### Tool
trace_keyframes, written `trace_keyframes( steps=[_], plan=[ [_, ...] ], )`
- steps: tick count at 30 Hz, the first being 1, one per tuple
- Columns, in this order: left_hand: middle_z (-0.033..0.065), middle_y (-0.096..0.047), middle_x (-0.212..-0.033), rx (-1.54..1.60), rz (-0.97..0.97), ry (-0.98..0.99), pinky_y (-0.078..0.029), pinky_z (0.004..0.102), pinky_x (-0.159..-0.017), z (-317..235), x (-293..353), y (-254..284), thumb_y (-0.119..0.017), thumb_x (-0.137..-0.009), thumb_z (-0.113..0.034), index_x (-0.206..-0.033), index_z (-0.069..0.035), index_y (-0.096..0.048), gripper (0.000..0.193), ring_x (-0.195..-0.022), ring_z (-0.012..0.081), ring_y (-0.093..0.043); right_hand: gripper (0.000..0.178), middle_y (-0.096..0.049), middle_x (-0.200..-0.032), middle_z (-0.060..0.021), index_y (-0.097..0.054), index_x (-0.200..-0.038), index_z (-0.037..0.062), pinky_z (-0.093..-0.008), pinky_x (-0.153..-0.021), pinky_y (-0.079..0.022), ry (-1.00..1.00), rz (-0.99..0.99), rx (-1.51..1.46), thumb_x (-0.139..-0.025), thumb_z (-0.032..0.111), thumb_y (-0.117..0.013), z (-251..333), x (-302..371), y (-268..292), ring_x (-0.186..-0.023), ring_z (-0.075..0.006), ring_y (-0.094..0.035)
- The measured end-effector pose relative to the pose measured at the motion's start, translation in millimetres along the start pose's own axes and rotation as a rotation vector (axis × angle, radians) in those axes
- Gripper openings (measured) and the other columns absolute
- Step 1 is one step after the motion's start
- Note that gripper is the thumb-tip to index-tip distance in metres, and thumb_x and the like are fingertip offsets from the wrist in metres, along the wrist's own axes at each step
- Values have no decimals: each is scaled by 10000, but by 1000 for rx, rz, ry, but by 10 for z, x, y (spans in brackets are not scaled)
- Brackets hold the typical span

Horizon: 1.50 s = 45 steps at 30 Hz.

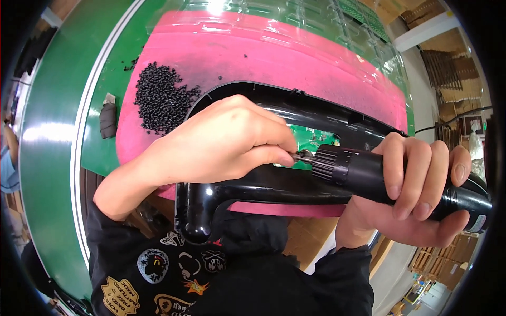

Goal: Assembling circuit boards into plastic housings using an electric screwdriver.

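Note:
My right hand (416, 184) is wrapped round a black electric screwdriver (363, 169), held nearly level with its ribbed nose pointing left. My left hand (232, 137) pinches thumb and forefinger together at the tip of the metal bit (304, 156). What the fingertips hold there is too small and covered to make out. Beneath both hands lies a glossy black plastic housing (263, 189), long and curved, with its inside facing up. A green circuit board (316, 138) sits in it, partly hidden by the hands and the screwdriver.
A heap of small black screws (161, 100) lies on the pink mat (221, 52), left of the housing. Clear plastic trays (295, 26) stand along the far side. A dark wrapped piece (108, 120) rests on the green table (58, 142) at left. A cable (448, 120) hangs at right.

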State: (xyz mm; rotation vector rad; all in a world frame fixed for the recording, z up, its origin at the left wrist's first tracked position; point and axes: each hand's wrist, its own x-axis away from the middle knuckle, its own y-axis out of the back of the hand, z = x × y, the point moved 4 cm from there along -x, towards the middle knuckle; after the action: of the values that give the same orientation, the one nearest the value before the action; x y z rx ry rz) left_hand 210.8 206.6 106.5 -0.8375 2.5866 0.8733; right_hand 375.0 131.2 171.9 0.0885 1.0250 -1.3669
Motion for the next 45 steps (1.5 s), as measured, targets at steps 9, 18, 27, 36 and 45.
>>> trace_keyframes(
  steps=[9, 18, 27, 36, 45],
  plan=[
    [89, -597, -1131, -415, 114, 141, -535, 356, -726, 41, 44, -88, -810, -668, -187, -1169, -33, -580, 572, -933, 274, -635, 343, -525, -674, -1, -424, -1037, 68, -263, -530, -408, -157, 142, 458, -874, 302, -615, 195, -30, 235, -474, -88, -453],
    [75, -574, -1156, -420, 178, 177, -537, 361, -741, 22, 11, -108, -808, -633, -117, -1156, -56, -580, 573, -1004, 286, -611, 355, -488, -624, 8, -422, -972, 72, -263, -493, -379, -235, 52, 449, -855, 339, -626, 168, 33, 457, -453, -87, -411],
    [76, -568, -1167, -440, 193, 186, -540, 366, -747, 10, -2, -109, -805, -627, -106, -1164, -60, -578, 585, -1005, 287, -611, 305, -525, -673, -6, -442, -1010, 67, -264, -521, -390, -146, 105, 357, -880, 288, -608, 206, 41, 548, -497, -93, -456],
    [80, -566, -1169, -447, 201, 179, -542, 365, -751, -2, 2, -125, -809, -619, -100, -1156, -56, -574, 588, -1003, 287, -612, 291, -523, -674, 2, -438, -1028, 70, -250, -518, -394, -186, 112, 375, -902, 292, -578, 248, 49, 560, -501, -84, -459],
    [87, -557, -1184, -461, 215, 189, -541, 371, -760, -11, 4, -129, -805, -633, -110, -1164, -58, -570, 583, -1021, 290, -604, 334, -497, -619, 7, -431, -930, 72, -251, -478, -381, -275, 41, 464, -856, 324, -637, 109, 56, 471, -460, -83, -422]
  ],
)
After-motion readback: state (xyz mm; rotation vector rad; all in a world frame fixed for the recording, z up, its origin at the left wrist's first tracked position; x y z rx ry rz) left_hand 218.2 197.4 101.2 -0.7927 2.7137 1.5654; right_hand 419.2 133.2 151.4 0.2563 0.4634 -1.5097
